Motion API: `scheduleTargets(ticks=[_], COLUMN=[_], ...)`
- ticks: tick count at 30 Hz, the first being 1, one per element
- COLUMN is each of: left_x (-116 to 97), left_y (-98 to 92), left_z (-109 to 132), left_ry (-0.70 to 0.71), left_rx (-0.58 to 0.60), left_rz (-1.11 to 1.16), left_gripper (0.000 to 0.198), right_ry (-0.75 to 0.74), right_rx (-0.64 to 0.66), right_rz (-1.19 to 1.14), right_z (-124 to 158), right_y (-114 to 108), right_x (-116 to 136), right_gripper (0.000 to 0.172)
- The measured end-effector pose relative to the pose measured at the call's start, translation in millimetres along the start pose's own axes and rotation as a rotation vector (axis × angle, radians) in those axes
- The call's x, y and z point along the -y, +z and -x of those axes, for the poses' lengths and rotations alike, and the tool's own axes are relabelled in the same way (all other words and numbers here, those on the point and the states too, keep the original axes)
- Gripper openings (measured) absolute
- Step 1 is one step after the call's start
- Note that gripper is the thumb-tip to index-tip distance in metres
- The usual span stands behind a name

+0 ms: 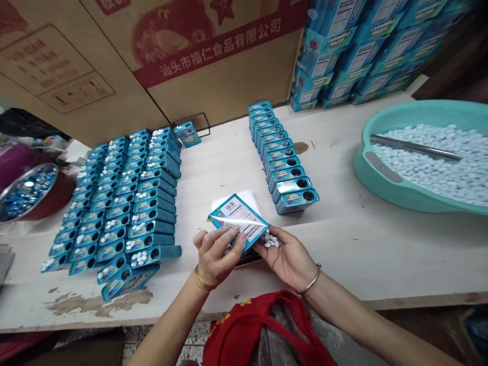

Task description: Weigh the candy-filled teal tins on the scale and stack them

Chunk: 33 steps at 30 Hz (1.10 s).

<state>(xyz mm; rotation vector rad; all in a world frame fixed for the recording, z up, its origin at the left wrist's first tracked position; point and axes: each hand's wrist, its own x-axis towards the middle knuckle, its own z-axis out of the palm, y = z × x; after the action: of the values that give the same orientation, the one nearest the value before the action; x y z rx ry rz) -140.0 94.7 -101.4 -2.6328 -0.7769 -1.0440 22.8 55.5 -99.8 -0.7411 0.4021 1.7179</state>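
Head view, looking down on a white-painted bench (343, 259) with worn, peeling patches. At the centre, the left hand (219, 256), fingers together and clamped on a blue tin (238, 221), back label and barcode upward, glare across its face. Just beside it, the right hand (287, 256), palm up and cupped, fingers apart, with a small heap of white mints (271, 240) in the hollow of the palm, right against the tin's lower edge. A gold bangle (202, 279) around the left wrist, a silver bangle (310, 280) around the right. Under the tin, partly hidden, a white plastic lid (246, 199).

Left of the hands, a dense block of blue tins (125, 213) in rows, many lids open, white mints in some, a few tins askew. Right of the hands, a single long row of blue tins (280, 157) with dark round openings. Farther right, a teal plastic basin (366, 162) heaped with more mints (430, 175), a steel scoop handle (415, 147) lying across them. Beyond, stacked blue cartons (343, 51) and a cardboard carton panel (217, 51) printed with red Chinese text. At the far left, a steel bowl (26, 192) of blue-wrapped pieces. Below, a red cloth (267, 325) over the lap.
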Motion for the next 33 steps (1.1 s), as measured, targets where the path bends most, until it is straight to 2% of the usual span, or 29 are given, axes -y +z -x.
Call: scheduleTargets(ticks=[2,5,7,10,12,14,17,19,21,25,27,33], left_x=[2,9,17,31,40,46,51,51,51,49,46,33], left_y=[2.1,9.2,15.7,26.1,32.2,36.5,37.3,33.5,26.7,9.8,2.9,-1.7], left_z=[1,6,9,11,10,8,7,8,13,29,38,57], left_ry=[-0.063,-0.337,-0.535,-0.691,-0.731,-0.751,-0.744,-0.726,-0.735,-0.853,-0.918,-1.07], left_rx=[0.011,0.091,0.101,0.079,0.072,0.068,0.101,0.108,0.057,-0.131,-0.188,-0.22], left_rz=[0.062,0.263,0.411,0.556,0.593,0.627,0.644,0.625,0.613,0.57,0.553,0.575], left_gripper=[0.029,0.033,0.034,0.033,0.034,0.033,0.039,0.051,0.058,0.045,0.039,0.03], right_ry=[-0.005,-0.012,-0.01,-0.086,-0.222,-0.405,-0.601,-0.66,-0.706,-0.722,-0.74,-0.874], right_rx=[-0.016,-0.058,-0.059,-0.032,-0.032,-0.044,-0.029,0.009,0.059,0.123,0.126,0.074], right_rz=[0.01,0.05,0.114,0.304,0.572,0.961,1.375,1.477,1.598,1.831,1.908,1.887], right_z=[0,1,2,2,-1,-7,-22,-33,-43,-55,-58,-55], right_y=[1,-3,-11,-32,-48,-62,-74,-74,-71,-67,-68,-82], right_x=[0,5,12,29,40,47,50,49,48,45,44,41], right_gripper=[0.019,0.018,0.015,0.015,0.024,0.034,0.043,0.038,0.033,0.033,0.033,0.027])
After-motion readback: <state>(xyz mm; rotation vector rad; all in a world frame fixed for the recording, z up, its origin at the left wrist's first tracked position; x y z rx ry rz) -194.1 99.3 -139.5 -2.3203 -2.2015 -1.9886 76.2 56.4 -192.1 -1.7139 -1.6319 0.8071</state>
